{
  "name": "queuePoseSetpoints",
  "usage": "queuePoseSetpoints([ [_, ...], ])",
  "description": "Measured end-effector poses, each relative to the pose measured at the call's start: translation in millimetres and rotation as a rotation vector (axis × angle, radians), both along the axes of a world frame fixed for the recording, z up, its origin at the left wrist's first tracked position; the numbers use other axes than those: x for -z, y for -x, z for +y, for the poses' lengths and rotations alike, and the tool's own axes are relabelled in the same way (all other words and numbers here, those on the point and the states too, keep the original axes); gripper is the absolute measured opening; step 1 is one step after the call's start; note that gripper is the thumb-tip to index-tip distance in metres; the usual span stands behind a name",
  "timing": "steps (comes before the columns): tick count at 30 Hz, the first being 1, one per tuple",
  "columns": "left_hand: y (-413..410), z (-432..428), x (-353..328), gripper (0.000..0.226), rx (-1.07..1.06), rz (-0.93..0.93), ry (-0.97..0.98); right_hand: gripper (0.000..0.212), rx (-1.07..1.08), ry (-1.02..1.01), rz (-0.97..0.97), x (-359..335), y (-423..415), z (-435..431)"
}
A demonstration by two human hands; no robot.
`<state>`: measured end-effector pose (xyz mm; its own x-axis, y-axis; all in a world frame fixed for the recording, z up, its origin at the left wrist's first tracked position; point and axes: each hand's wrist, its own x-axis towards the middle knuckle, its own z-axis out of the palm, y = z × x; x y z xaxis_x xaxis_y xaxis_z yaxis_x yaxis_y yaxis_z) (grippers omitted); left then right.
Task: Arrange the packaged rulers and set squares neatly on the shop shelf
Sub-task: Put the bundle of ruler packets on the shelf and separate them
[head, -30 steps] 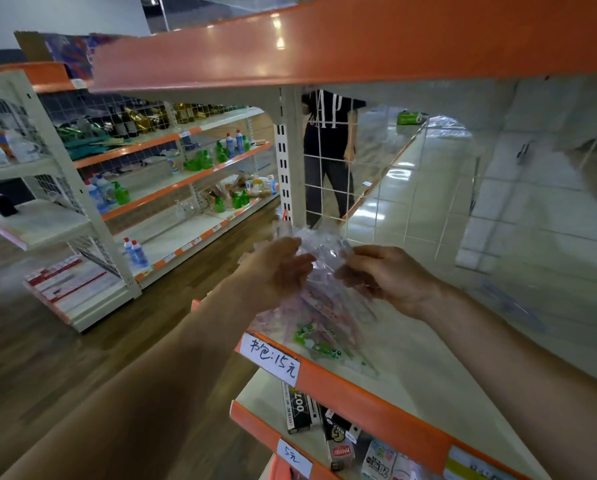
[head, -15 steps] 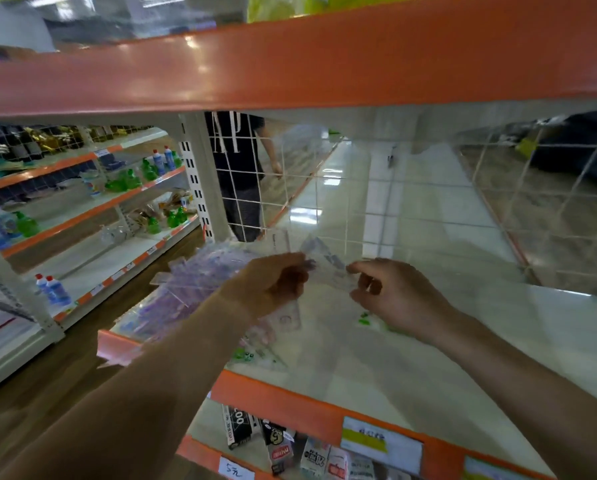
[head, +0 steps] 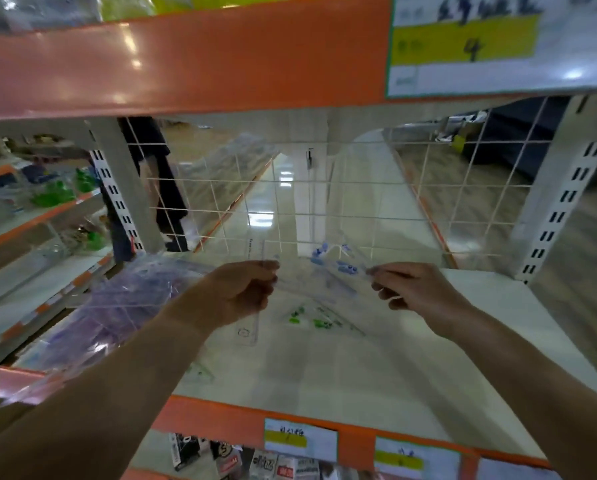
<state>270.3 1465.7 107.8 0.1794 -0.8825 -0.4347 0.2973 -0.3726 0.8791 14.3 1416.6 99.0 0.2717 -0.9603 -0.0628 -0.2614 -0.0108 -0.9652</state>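
Left fingers (head: 267, 270) are pinching one end of a clear blue-print packet (head: 328, 270), thumb and forefinger narrow on the film. Right fingers (head: 380, 271) are pinching the other end the same way, the rest curling under. So the left hand (head: 234, 292) and right hand (head: 418, 292) are stretching the packet between them, hovering above the shelf (head: 376, 382), in front of the wire back (head: 324, 206).

Under it, a green-print packet (head: 311, 320) is lying flat on the shelf. A clear ruler (head: 249, 327) is showing below the left hand; whether it is gripped or lying there, I cannot tell. To the left, a purple stack (head: 117, 306) is fanning out untidily over the shelf's left end.

The step looks like laying this packet down. To do it well, the person should be lowering it level, both ends together, squaring its edges to the green one before letting go. The film looks slippery, so a gentle set-down beats a drop. Keeping it taut should stop it folding. The purple stack is waiting; plenty remains.
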Motion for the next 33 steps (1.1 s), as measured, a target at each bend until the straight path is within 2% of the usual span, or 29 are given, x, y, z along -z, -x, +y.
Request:
queuePoseSetpoints([
  [5, 3.9, -2.4, -1.6, 0.021, -0.041, -0.041, -0.012, 0.010, 0.000, -0.020, 0.006, 0.0, 5.1, 0.2],
  [10, -5.7, 0.0, -3.8, 0.022, -0.130, -0.073, -0.012, 0.006, 0.167, 0.023, 0.036, 0.2, 8.5, -7.1],
  [13, -14.5, 4.5, -3.5, 0.022, -0.161, -0.091, -0.022, 0.011, 0.184, -0.028, 0.081, 1.6, 10.4, -12.4],
  [17, -18.6, 11.5, -2.7, 0.020, -0.188, -0.083, -0.016, 0.010, -0.009, -0.100, 0.215, 3.7, 3.3, -3.8],
  [24, -28.4, 16.2, -2.4, 0.020, -0.229, -0.011, 0.052, 0.014, -0.253, -0.073, 0.443, 10.7, -4.0, 34.8],
  [26, -27.6, 16.5, -1.9, 0.020, -0.213, -0.006, 0.050, 0.019, -0.284, 0.035, 0.717, 11.9, -3.5, 43.6],
  [28, -25.7, 16.8, -1.0, 0.020, -0.199, 0.002, 0.048, 0.022, -0.221, 0.278, 0.990, 9.2, -6.4, 47.8],
  [30, -23.8, 16.9, 0.1, 0.020, -0.198, 0.013, 0.044, 0.024, -0.190, 0.459, 0.969, 9.7, -12.3, 45.0],
  [33, -23.5, 18.0, 0.6, 0.019, -0.197, 0.012, 0.038, 0.025, -0.287, 0.424, 0.847, 19.5, -26.6, 35.2],
])
